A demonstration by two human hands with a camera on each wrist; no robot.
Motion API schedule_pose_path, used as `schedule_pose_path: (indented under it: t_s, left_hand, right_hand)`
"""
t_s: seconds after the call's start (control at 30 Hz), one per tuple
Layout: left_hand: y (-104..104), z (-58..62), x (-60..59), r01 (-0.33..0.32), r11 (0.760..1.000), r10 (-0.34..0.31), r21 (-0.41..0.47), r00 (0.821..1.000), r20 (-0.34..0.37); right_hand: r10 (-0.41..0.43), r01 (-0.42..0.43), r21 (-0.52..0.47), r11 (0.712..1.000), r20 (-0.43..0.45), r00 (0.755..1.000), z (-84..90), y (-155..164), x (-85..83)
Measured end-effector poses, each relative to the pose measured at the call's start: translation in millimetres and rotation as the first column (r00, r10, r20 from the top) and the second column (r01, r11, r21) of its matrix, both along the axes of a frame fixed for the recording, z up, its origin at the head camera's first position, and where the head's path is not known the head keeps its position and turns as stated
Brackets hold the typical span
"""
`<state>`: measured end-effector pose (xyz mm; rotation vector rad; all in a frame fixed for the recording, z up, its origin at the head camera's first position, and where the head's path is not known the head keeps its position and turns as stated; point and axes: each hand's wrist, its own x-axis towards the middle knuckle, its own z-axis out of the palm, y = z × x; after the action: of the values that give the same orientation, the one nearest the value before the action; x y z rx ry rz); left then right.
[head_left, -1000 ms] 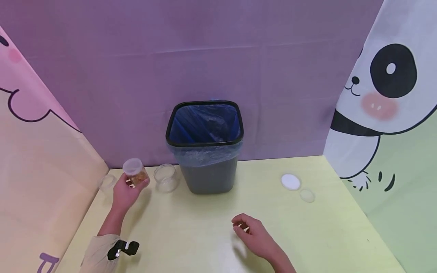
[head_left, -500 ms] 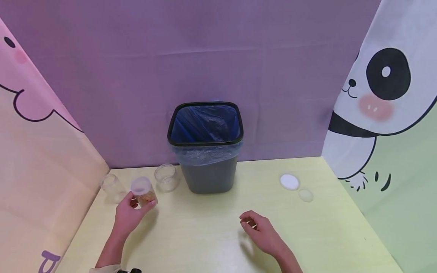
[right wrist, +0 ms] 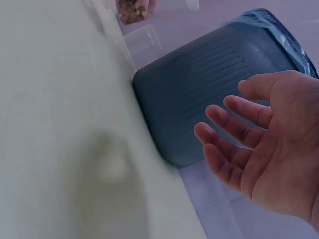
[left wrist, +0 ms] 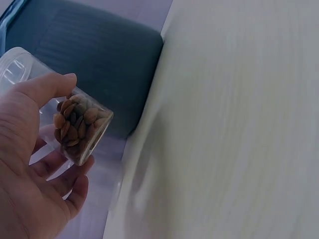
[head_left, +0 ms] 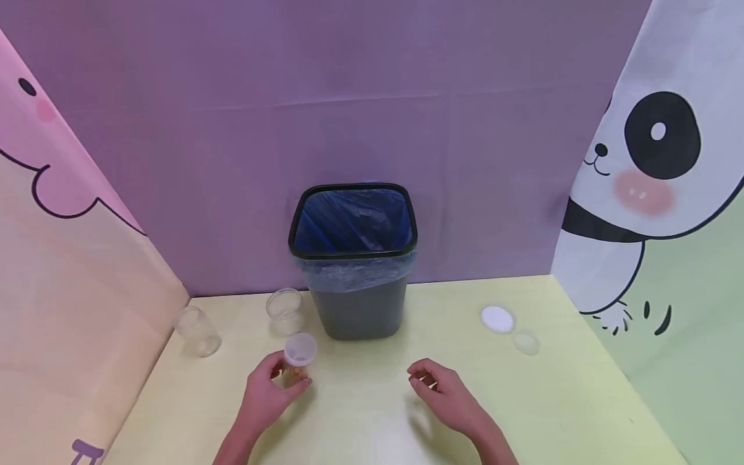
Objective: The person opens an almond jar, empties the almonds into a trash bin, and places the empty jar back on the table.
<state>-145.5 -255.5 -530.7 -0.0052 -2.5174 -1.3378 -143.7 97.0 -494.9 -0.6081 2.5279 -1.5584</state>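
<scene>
My left hand (head_left: 266, 395) grips a small clear jar (head_left: 300, 349) with a translucent lid, in front of the bin. Thumb and fingers lie on opposite sides of it. In the left wrist view, brown almond-like nuts (left wrist: 77, 124) fill its lower part, and the jar leans with its base to the right. My right hand (head_left: 444, 395) hovers over the front of the table, holding nothing. Its fingers are loosely bent, the palm facing inward, as the right wrist view also shows.
A grey bin (head_left: 361, 307) with a blue liner stands at the back wall. Left of it are an open clear tub (head_left: 285, 313) and a clear jar (head_left: 198, 332). A white lid (head_left: 497, 320) and a clear lid (head_left: 526, 343) lie on the right of the table.
My left hand has brought the jar of nuts from the back left toward the middle and nearer to me. My right hand has shifted slightly right.
</scene>
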Motion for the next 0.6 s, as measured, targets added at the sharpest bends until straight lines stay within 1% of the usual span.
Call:
schedule_pose_path:
  t_s: [0.1,0.17,0.23,0.37,0.47,0.53,0.6]
  left_hand:
    - [12,-2.3,4.9,0.028,0.999,-0.028,0.022,0.999,-0.023]
    - [18,-1.2,7.3,0.056,0.998,-0.055,0.041,0.998,-0.028]
    - [24,-0.5,8.3,0.079,0.995,-0.078,0.059,0.997,-0.028]
    - [35,0.7,8.1,0.103,0.991,-0.1,0.086,0.994,-0.031]
    - [41,2.6,7.9,0.118,0.991,-0.115,0.07,0.993,-0.04]
    - [43,4.0,8.2,0.122,0.992,-0.12,0.039,0.992,-0.05]
    - [44,5.5,8.6,0.12,0.993,-0.12,-0.01,0.991,-0.056]
  right_hand:
    - [0.006,-0.005,0.021,1.0,-0.024,1.0,4.5,-1,-4.1]
    - [0.002,-0.001,0.025,1.0,-0.044,0.999,9.2,-5,-7.9]
    - [0.001,0.0,0.026,1.0,-0.055,0.999,14.1,-9,-11.1]
    - [0.033,-0.032,0.012,0.999,-0.066,0.997,22.6,-18,-17.2]
    - [0.061,-0.061,0.006,0.998,-0.051,0.997,26.2,-23,-19.0]
    - [0.073,-0.073,0.012,0.997,-0.042,0.996,26.9,-26,-18.7]
    - [0.079,-0.079,0.016,0.997,-0.04,0.996,26.9,-27,-17.9]
